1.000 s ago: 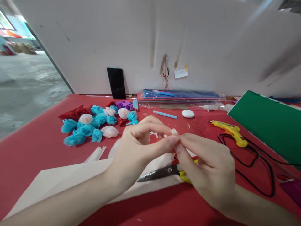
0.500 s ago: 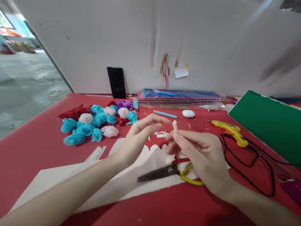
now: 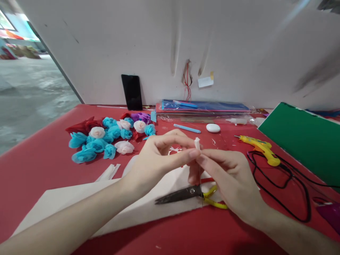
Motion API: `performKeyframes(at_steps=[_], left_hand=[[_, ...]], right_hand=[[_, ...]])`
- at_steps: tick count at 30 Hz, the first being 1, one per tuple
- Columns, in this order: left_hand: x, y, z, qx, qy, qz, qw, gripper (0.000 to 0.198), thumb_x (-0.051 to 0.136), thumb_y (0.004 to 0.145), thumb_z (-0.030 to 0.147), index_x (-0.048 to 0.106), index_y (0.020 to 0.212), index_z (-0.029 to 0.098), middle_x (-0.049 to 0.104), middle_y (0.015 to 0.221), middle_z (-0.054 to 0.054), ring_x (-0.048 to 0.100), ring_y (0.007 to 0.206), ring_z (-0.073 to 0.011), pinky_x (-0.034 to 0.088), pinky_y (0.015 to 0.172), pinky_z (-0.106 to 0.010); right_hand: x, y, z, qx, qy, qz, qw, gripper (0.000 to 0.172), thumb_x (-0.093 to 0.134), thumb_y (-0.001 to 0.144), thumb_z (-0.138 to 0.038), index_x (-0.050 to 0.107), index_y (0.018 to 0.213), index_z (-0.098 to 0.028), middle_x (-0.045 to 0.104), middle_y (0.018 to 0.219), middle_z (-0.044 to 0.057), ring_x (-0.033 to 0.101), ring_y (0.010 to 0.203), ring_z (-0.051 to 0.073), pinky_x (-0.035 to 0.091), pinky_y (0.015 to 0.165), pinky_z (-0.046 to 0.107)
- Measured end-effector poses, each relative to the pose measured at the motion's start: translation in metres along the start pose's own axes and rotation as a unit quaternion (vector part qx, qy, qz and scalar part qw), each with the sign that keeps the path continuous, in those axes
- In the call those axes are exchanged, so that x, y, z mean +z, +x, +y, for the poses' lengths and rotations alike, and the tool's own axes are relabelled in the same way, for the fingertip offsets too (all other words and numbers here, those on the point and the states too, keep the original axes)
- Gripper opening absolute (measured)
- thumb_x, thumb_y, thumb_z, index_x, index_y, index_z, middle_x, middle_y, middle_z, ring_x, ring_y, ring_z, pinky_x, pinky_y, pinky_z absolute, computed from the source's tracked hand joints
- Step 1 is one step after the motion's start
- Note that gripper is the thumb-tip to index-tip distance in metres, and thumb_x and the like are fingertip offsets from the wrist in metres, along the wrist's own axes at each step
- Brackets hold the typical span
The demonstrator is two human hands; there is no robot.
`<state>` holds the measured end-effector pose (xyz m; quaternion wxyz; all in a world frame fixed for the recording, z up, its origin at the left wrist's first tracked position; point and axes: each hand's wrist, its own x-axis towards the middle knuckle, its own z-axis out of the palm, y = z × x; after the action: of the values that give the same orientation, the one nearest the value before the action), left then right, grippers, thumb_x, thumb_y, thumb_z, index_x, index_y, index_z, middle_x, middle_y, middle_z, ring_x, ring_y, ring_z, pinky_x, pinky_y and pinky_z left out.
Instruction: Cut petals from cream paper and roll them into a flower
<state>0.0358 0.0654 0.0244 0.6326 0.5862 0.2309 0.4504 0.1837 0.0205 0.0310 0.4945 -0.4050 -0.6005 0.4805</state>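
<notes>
A small white rolled paper piece (image 3: 197, 143) on a thin wire stands upright between my hands at the centre. My left hand (image 3: 162, 156) pinches its lower part between thumb and fingers. From the right, my right hand (image 3: 228, 173) grips it just below, the fingertips of both hands touching. The thin wire hangs down from the fingertips. Under my hands lie scissors (image 3: 180, 194) with red and yellow handles, their blades pointing left, on a large white paper sheet (image 3: 111, 212).
Blue, pink, red and purple paper flowers (image 3: 97, 146) lie at the left. A phone (image 3: 132, 92) leans on the wall. At the right are a yellow glue gun (image 3: 259, 147) with black cord and a green board (image 3: 302, 141). A white oval object (image 3: 213, 128) and blue pen (image 3: 187, 128) lie behind my hands.
My left hand has moved right and closed its thumb and fingers on the white paper piece. The right hand stays nearly in place, holding it.
</notes>
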Motion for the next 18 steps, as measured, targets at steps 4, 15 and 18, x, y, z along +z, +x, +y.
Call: performKeyframes(at_steps=[4, 15, 18], left_hand=[[0.0060, -0.0029, 0.0055, -0.040, -0.004, 0.014, 0.999, 0.013, 0.064, 0.078, 0.022, 0.065, 0.066, 0.016, 0.053, 0.068, 0.003, 0.057, 0.054, -0.0084, 0.046, 0.054, -0.022], [0.0005, -0.0031, 0.0073, -0.009, -0.077, -0.051, 0.996, 0.006, 0.067, 0.076, 0.021, 0.070, 0.072, 0.022, 0.058, 0.072, 0.004, 0.058, 0.068, -0.0058, 0.046, 0.063, -0.014], [-0.0011, -0.0022, 0.0063, -0.002, -0.078, -0.067, 0.995, 0.007, 0.066, 0.076, 0.021, 0.071, 0.073, 0.024, 0.059, 0.077, 0.003, 0.057, 0.075, -0.0077, 0.047, 0.072, -0.017]], right_hand=[[0.0051, -0.0032, -0.0043, -0.024, -0.045, 0.018, 0.999, 0.027, 0.050, 0.087, -0.022, 0.063, 0.064, -0.017, 0.060, 0.056, -0.004, 0.058, 0.055, 0.003, 0.048, 0.054, 0.007], [0.0020, -0.0062, -0.0034, 0.029, 0.174, -0.084, 0.981, 0.023, 0.048, 0.089, -0.020, 0.066, 0.076, -0.016, 0.063, 0.057, -0.003, 0.058, 0.053, 0.003, 0.048, 0.055, 0.010], [0.0012, -0.0064, -0.0014, 0.046, 0.219, -0.110, 0.968, 0.022, 0.049, 0.089, -0.022, 0.066, 0.076, -0.015, 0.064, 0.059, -0.001, 0.060, 0.055, 0.005, 0.048, 0.056, 0.014]])
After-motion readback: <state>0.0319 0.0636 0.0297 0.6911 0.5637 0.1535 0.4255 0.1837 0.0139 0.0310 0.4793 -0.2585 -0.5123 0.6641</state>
